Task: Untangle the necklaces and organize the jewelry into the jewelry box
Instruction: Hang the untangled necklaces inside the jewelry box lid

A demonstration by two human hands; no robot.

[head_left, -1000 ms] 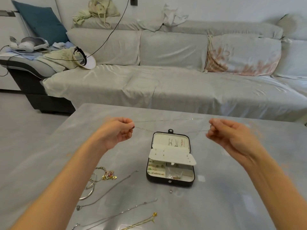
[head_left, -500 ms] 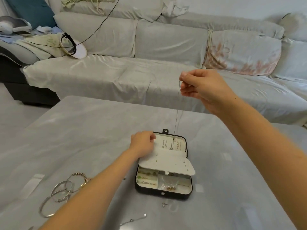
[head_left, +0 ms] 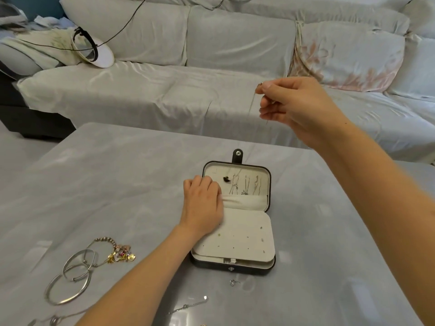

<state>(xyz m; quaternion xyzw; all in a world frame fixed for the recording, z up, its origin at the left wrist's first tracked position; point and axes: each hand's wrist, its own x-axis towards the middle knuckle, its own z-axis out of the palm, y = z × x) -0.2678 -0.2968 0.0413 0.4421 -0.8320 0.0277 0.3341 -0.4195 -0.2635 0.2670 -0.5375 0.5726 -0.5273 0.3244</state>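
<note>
Lowered since a moment ago, the earring flap [head_left: 235, 236] is lying flat over the jewelry box [head_left: 269, 191]; my raised right hand [head_left: 294, 107] is pinching the necklace [head_left: 252, 102], dangling it into the lid [head_left: 213, 170]. My left hand [head_left: 203, 205] is curling at the lid pocket [head_left: 244, 200], grasp unclear, and swinging, I judge, is risking snags on hung chains [head_left: 244, 185].

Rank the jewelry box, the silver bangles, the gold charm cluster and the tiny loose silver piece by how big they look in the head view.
1. jewelry box
2. silver bangles
3. gold charm cluster
4. loose silver piece
The bangles lie nearer the camera, yet the box looks larger.
</note>
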